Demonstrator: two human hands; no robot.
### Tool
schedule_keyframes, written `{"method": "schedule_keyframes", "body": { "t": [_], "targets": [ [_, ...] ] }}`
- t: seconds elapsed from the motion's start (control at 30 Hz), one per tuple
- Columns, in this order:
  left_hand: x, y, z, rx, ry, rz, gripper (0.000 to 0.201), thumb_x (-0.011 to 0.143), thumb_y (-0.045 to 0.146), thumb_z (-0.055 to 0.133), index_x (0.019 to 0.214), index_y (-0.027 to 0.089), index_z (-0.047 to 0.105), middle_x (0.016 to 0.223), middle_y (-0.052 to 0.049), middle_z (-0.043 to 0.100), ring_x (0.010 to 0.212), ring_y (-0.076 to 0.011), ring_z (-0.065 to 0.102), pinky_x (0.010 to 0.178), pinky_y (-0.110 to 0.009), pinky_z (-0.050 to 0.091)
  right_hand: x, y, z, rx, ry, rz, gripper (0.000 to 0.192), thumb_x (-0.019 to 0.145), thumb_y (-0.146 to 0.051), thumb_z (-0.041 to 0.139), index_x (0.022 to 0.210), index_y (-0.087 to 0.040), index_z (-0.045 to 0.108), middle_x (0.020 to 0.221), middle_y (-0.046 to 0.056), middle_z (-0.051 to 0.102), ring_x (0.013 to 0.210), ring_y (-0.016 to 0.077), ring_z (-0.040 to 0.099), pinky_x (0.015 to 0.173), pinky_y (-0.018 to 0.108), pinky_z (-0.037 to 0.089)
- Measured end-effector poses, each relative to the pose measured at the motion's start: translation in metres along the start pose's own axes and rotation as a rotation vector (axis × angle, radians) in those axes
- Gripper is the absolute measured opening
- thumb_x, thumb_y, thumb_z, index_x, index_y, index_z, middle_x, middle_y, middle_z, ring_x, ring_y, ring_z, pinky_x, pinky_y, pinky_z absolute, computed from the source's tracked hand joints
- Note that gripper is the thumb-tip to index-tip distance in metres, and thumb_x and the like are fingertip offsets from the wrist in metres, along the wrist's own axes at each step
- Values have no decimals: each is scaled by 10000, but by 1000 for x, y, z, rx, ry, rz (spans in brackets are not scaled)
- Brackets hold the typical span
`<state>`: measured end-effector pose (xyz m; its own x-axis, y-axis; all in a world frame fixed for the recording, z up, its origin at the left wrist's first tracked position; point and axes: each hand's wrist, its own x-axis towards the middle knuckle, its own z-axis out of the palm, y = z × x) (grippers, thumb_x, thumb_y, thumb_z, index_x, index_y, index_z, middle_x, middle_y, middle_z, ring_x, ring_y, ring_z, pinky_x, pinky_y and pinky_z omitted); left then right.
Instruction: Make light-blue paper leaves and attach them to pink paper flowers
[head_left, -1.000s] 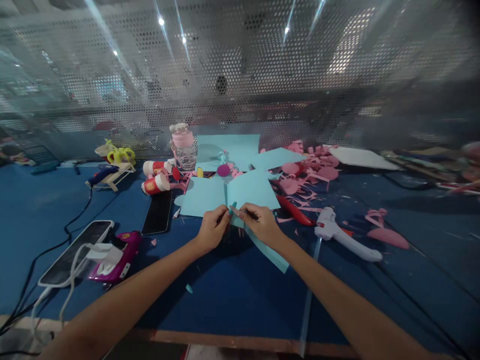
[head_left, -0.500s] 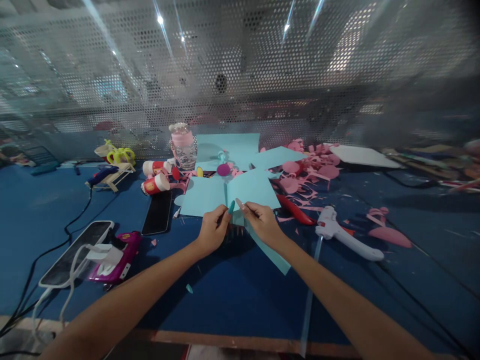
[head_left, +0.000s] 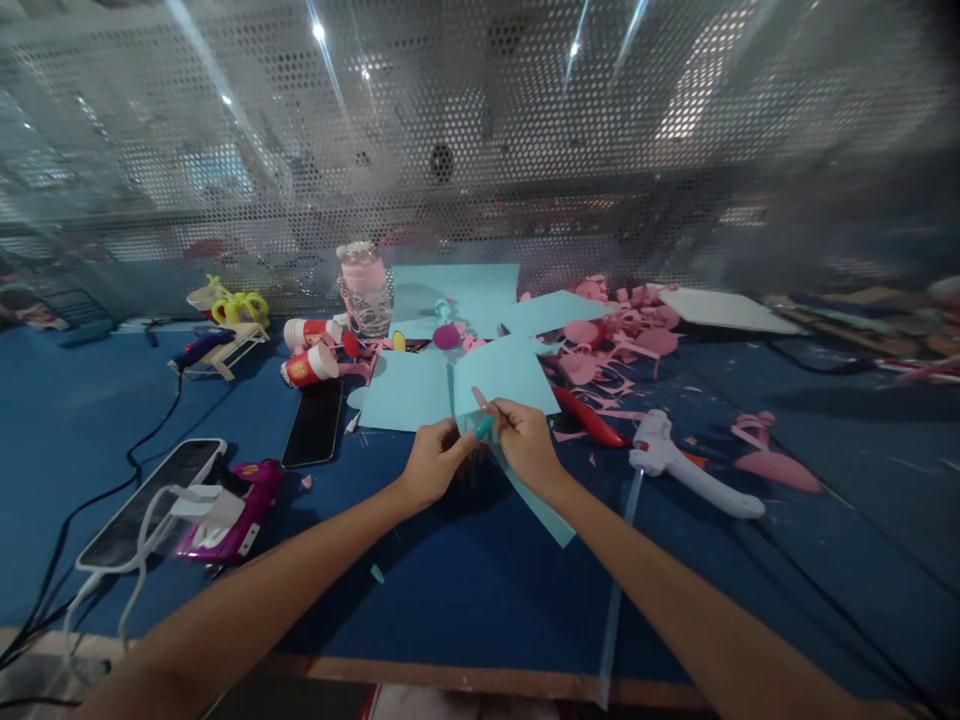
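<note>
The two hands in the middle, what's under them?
Under the left hand and right hand lies a light blue paper strip on the blue table. Its part beneath the hands is covered; a small teal piece shows between the fingers.

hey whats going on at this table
A person is doing paper craft on a blue table. The left hand and right hand meet over a small light blue paper piece, pinched between their fingers above a larger light blue sheet. A white glue gun, red scissors, pink paper scraps and a black phone lie around them.
</note>
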<state>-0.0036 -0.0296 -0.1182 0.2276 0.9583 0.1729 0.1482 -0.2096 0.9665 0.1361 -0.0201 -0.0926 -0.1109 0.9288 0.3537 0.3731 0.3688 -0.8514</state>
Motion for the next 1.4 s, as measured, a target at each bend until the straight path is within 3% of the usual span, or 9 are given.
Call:
{"method": "schedule_keyframes", "body": {
  "t": [0.23,0.37,0.57,0.87,0.97,1.13,1.4],
  "targets": [
    [0,3,7,0,74,12,386,765,507,491,634,144,487,466,41,489,377,-65,416,378,-192,307,-1,0,7,11,72,-50,282,835,-337,393,603,-184,439,492,-46,334,475,95,327,483,228,270],
    [-2,5,13,-45,53,-24,411,768,511,481,588,142,473,447,31,496,362,-68,422,368,-195,303,-3,-1,9,-19,65,-40,205,842,-301,389,807,-187,557,522,-31,438,466,114,389,499,237,305],
    [-3,8,16,-163,31,-38,411,769,512,479,585,144,465,414,41,482,338,-56,400,354,-185,290,-6,-1,11,-13,92,-36,259,855,-287,372,1024,-193,543,503,-40,430,414,115,353,461,244,288],
    [-1,7,11,-260,-14,-110,484,712,601,488,559,142,476,381,29,489,312,-65,413,341,-189,303,-6,0,10,46,78,-49,307,862,-382,379,1005,-179,558,501,-47,390,426,101,318,445,232,265],
    [1,7,6,-262,67,-77,525,760,624,379,566,145,473,404,25,500,327,-66,422,352,-194,308,-6,-2,8,50,75,-33,331,853,-436,394,955,-178,575,469,-64,303,407,89,275,424,227,217],
    [5,6,-2,-99,113,35,398,796,508,443,593,167,416,424,58,473,352,-59,406,378,-189,309,-6,-4,7,20,59,-21,310,831,-465,433,868,-178,544,446,-77,305,382,71,264,407,222,187],
    [4,2,-7,86,157,130,380,850,449,385,597,165,404,427,60,434,388,-58,398,408,-186,303,-4,2,6,95,-62,-18,261,794,-454,491,802,-193,488,497,-77,337,424,77,343,429,209,275]
  ]
}}
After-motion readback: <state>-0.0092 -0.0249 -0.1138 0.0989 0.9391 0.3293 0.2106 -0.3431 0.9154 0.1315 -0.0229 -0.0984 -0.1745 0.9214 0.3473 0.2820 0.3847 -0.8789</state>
